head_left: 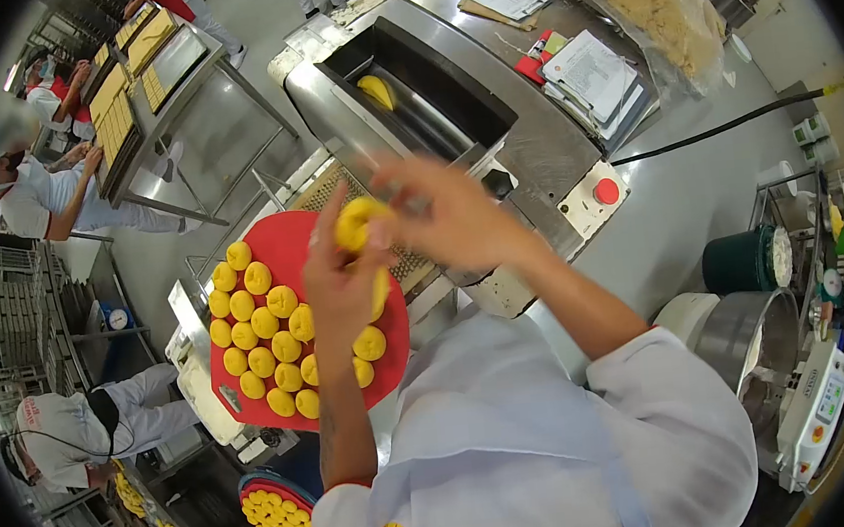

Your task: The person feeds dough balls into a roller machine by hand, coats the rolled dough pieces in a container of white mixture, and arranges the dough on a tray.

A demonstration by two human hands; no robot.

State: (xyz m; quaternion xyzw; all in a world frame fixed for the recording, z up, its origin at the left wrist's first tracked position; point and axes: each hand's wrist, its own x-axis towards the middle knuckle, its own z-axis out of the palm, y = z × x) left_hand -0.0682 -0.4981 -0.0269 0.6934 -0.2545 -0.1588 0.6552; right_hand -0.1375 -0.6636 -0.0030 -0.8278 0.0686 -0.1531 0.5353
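Observation:
My left hand (338, 281) is raised over the right part of a red tray (285, 240), its fingers around a yellow dough piece (358, 224). More yellow dough hangs below that hand, partly hidden by it. My right hand (448, 211) is beside the same piece, blurred, with its fingers bent towards the dough; whether it grips any is unclear. Several round yellow dough balls (265, 322) lie in rows on the tray.
Behind my hands is a steel machine (542, 148) with a yellow dough lump (377, 92) in its trough and a red button (606, 190). Papers (591, 73) and bagged dough (651, 13) lie on top. Other people (54, 190) work at the left. A mixing bowl (754, 325) stands at the right.

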